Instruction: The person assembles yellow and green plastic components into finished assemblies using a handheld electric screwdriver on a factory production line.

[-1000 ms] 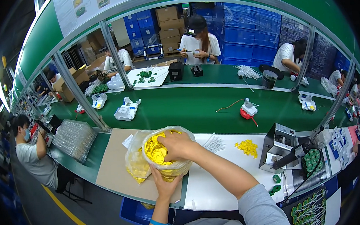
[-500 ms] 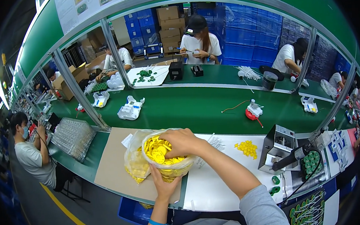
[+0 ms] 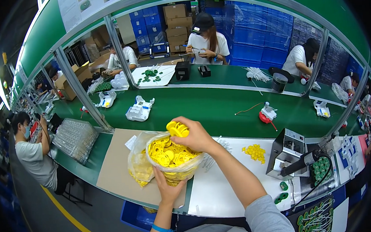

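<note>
A clear plastic bag (image 3: 141,164) full of round yellow plastic pieces (image 3: 164,157) stands with its mouth open on a brown board. My left hand (image 3: 169,190) grips the bag's near side low down, thumb and fingers spread around it. Just above the bag's far right rim, my right hand (image 3: 196,137) is closed on a handful of yellow plastic discs (image 3: 177,128), which poke out past the fingertips. Part of the bag's right rim lies behind my right hand and wrist.
Right of the bag, white cables (image 3: 215,154) and small yellow parts (image 3: 254,153) lie on a white sheet (image 3: 224,194). A metal bench machine (image 3: 286,152) stands farther right. White housings (image 3: 140,109) sit on the green belt (image 3: 193,105) beyond. Co-workers sit across and at left.
My right hand has come up out of the bag with a handful of yellow discs. My left hand stays on the bag. Housings on the green belt have shifted slightly to the right.
</note>
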Tool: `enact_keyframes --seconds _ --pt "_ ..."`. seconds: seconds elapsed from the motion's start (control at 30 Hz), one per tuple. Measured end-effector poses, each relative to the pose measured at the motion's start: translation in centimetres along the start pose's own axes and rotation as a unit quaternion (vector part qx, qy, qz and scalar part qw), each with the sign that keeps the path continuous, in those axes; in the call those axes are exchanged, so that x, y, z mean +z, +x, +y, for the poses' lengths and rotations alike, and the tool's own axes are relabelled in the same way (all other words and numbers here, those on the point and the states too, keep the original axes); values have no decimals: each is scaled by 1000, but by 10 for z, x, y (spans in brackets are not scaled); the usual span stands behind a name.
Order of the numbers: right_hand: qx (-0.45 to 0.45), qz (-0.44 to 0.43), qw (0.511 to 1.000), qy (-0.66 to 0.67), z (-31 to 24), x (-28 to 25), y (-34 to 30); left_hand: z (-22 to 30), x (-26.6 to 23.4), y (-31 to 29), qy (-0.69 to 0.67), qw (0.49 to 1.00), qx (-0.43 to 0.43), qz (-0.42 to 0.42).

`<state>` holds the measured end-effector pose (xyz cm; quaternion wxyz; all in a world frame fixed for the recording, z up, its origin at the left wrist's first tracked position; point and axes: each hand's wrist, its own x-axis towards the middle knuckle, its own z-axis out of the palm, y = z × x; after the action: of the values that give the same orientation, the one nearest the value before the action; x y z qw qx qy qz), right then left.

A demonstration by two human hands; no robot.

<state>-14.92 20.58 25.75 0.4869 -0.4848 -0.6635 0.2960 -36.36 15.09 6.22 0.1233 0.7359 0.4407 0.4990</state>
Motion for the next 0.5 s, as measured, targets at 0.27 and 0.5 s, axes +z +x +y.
enact_keyframes --seconds 0.27,0.5 --pt "42 154 899 408 48 -1 -29 -52 9 15 -4 1000 -21 -3" --pt "211 44 976 40 162 58 -80 -102 12 31 -9 1000 -15 -9"
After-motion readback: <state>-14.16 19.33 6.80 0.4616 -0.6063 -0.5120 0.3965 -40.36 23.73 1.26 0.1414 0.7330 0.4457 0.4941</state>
